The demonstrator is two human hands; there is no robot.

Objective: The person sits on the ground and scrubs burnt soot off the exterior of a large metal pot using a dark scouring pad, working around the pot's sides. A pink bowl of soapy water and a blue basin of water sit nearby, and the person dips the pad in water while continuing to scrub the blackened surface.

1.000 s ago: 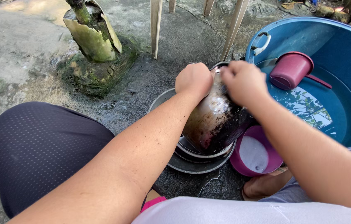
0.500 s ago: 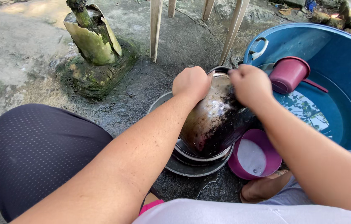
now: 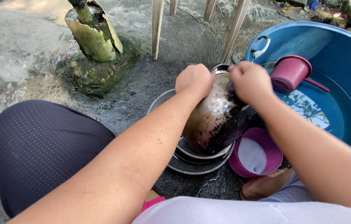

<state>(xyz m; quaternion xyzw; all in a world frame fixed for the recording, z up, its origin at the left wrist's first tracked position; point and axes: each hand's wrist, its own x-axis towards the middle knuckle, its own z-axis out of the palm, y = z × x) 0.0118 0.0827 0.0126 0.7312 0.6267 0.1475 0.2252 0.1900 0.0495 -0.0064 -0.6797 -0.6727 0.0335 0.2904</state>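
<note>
A soot-blackened metal pot (image 3: 214, 120) is tilted on its side over a stack of metal basins (image 3: 192, 159) on the wet ground. My left hand (image 3: 194, 79) grips the pot's rim at its far left. My right hand (image 3: 250, 81) is closed in a fist at the pot's far right edge, pressed against it; whatever it holds is hidden by the fingers. A small purple bowl (image 3: 255, 154) with white contents stands just right of the basins.
A large blue tub (image 3: 341, 70) of water stands at the right with a maroon dipper (image 3: 289, 74) floating in it. A cut, mossy plant stump (image 3: 94, 39) rises at the upper left. Pale chair legs (image 3: 157, 27) stand behind the pot. My knee (image 3: 38, 149) fills the lower left.
Both hands have shifted slightly along the pot's upper edge, the right one moving back and forth against it. The pot stays tilted over the basins.
</note>
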